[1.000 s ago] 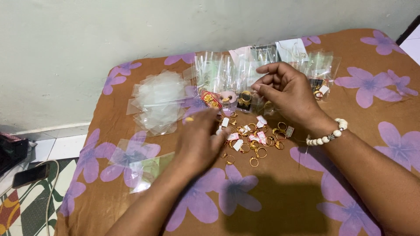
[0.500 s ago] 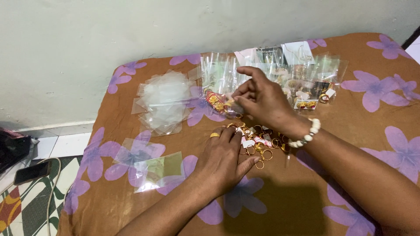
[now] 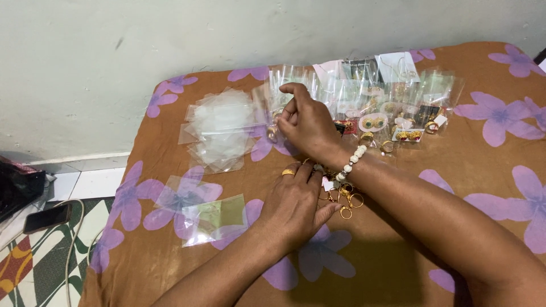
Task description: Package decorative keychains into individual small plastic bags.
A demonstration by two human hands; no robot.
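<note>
Left hand (image 3: 296, 207) spread flat, holding nothing, over loose gold rings (image 3: 347, 202); right hand (image 3: 307, 122) pinching a small clear bag (image 3: 272, 116) above the bed (image 3: 398, 267), grip closed.

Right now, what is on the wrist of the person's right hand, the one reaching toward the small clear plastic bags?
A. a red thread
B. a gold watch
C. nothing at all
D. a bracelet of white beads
D: a bracelet of white beads circles the wrist of the right hand, just above the loose gold rings on the brown flowered cloth.
</note>
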